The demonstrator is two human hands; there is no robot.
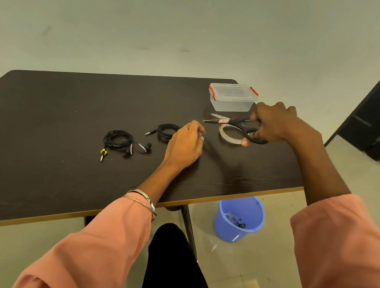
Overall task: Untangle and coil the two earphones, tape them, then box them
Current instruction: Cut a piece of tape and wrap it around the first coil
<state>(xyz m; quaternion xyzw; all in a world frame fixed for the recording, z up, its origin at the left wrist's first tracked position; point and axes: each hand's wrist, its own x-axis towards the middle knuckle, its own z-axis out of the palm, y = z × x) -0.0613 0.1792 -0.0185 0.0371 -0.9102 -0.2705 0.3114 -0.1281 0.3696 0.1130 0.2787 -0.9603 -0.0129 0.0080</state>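
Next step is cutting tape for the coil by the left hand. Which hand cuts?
Right, probably. The right hand already grips the scissors over the tape roll. The left hand is on the second coiled earphone, so it should steady that.

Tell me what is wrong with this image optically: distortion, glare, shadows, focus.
Head view: wide-angle bending curves the table edges and stretches the sleeves at the bottom corners; soft glare streaks the floor beside the blue bucket; lighting is even, with only a faint shadow under the left hand; the scissors in the right hand and the coiled earphones are reasonably sharp.
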